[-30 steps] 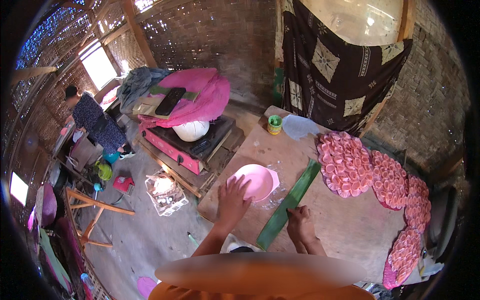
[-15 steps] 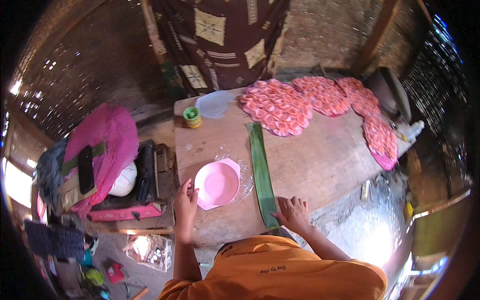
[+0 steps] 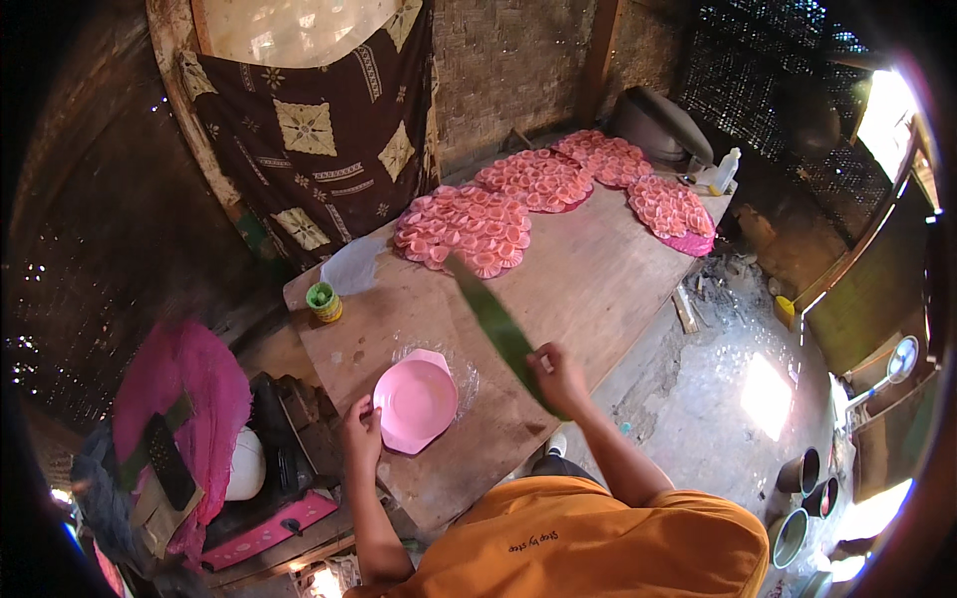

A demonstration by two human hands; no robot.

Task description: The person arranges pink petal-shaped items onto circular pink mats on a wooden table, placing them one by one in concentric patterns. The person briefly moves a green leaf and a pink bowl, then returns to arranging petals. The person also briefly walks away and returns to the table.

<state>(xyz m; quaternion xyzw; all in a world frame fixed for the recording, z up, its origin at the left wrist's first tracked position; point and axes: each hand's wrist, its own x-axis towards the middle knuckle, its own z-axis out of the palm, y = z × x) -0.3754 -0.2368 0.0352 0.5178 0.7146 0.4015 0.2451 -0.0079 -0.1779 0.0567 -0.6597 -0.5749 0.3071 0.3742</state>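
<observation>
Shirt (image 3: 618, 533): orange, short slvs. (image 3: 703, 528), one line sm. dk. lettering (image 3: 533, 541) on chest. Trousers (image 3: 573, 466) dk.; footwear (image 3: 556, 445) whitish, partly hidden. L hand (image 3: 361, 429) & R hand (image 3: 560, 381) bare.

One bowl (image 3: 417, 402), one green strip (image 3: 501, 332), one tub (image 3: 325, 303), four pink heaps (image 3: 464, 229) and seemingly at least three buckets (image 3: 790, 538).

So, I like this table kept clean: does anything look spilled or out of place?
Yes: a patchy whitish smear marks the brown table around the far and right sides of the pink bowl. It looks like a spill, though I can't tell of what.
</observation>
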